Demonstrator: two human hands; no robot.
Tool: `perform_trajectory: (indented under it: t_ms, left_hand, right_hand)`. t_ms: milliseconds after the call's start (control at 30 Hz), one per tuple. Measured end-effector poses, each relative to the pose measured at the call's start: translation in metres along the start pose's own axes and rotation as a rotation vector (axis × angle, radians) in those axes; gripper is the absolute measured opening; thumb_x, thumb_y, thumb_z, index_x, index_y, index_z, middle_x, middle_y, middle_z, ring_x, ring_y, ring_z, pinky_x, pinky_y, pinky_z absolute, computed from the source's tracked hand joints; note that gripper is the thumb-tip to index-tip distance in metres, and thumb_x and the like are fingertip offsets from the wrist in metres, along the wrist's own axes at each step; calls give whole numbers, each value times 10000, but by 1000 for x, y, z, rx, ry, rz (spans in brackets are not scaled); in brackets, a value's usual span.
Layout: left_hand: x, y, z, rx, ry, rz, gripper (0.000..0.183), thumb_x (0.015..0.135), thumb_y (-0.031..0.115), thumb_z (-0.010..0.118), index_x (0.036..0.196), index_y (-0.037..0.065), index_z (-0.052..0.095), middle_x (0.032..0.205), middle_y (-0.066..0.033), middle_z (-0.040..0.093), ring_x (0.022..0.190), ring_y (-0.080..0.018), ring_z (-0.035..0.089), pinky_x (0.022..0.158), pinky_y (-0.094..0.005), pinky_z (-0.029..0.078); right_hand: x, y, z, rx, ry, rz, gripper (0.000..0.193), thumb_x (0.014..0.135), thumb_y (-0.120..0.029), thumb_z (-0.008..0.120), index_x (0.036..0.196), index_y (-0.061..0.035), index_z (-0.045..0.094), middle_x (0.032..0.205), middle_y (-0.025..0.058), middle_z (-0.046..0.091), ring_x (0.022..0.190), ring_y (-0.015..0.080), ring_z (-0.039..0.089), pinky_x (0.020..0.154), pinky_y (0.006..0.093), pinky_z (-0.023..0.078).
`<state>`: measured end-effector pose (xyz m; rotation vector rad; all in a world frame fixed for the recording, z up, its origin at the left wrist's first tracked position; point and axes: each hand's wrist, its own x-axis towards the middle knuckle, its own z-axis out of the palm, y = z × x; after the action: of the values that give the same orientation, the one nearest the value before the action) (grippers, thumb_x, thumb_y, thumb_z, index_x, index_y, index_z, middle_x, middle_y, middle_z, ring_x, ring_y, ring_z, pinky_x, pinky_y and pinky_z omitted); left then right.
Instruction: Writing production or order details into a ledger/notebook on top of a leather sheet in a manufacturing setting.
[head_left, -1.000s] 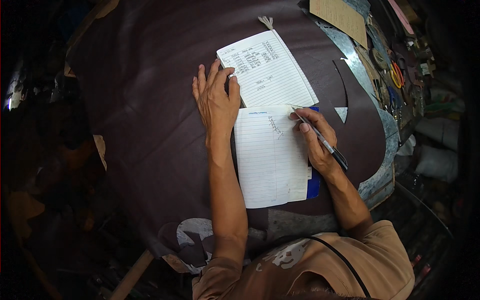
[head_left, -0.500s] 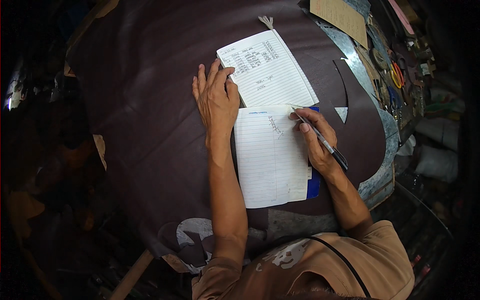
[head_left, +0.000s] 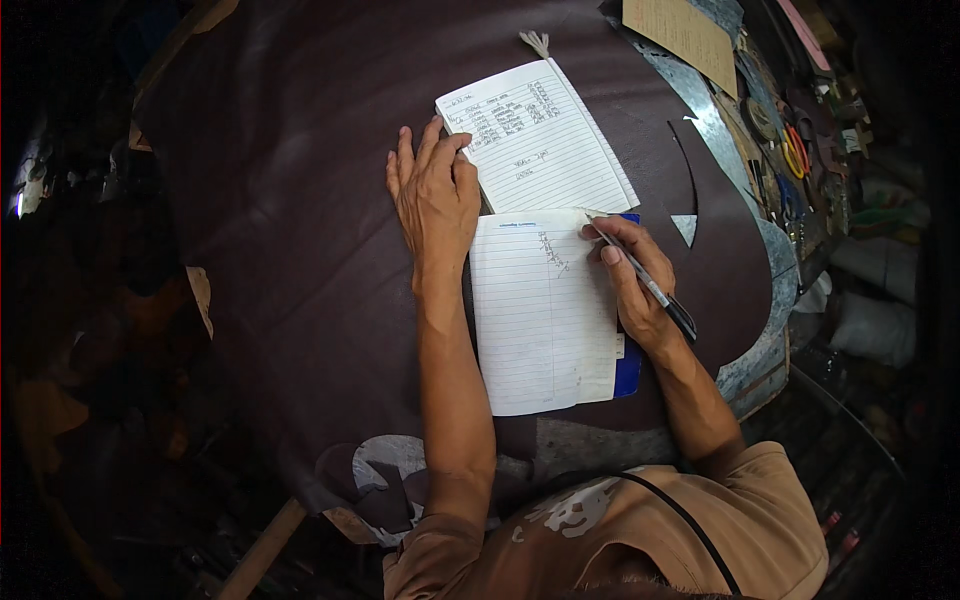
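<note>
Dark brown leather (head_left: 300,200) is lying under one open notebook (head_left: 545,300) showing two pages. One left hand (head_left: 435,195) is pressing flat, fingers spread, beside the fold; one right hand (head_left: 630,275) is gripping one pen (head_left: 645,280), probably touching paper. Ink could be smearing if the palm drags.

bare forearms, short-sleeved tan shirt with pale print, thin black cord across it.
</note>
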<state>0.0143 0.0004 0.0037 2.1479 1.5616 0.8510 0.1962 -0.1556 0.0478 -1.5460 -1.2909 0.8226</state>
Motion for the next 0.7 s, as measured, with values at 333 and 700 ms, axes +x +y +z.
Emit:
perform_trajectory:
  t_ms: [333,700]
  left_hand:
    - [0,1,0,-7,16,22,282,927,235,594,1120,59,702,1420,-137,556,1404,-419,374,1191,-534,185]
    - [0,-1,0,9,23,18,272,915,237,616,1118,80,707,1426,-108,557,1417,-387,369,1196,-515,190]
  right_hand:
    - [0,-1,-1,6,-5,-14,302,1003,-188,537,1221,8,610,1110,182,679,1021,254,669,871,364,527]
    - [0,-3,0,2,-16,31,306,993,-182,537,1219,11,609,1111,180,677,1013,248,666,873,368,527]
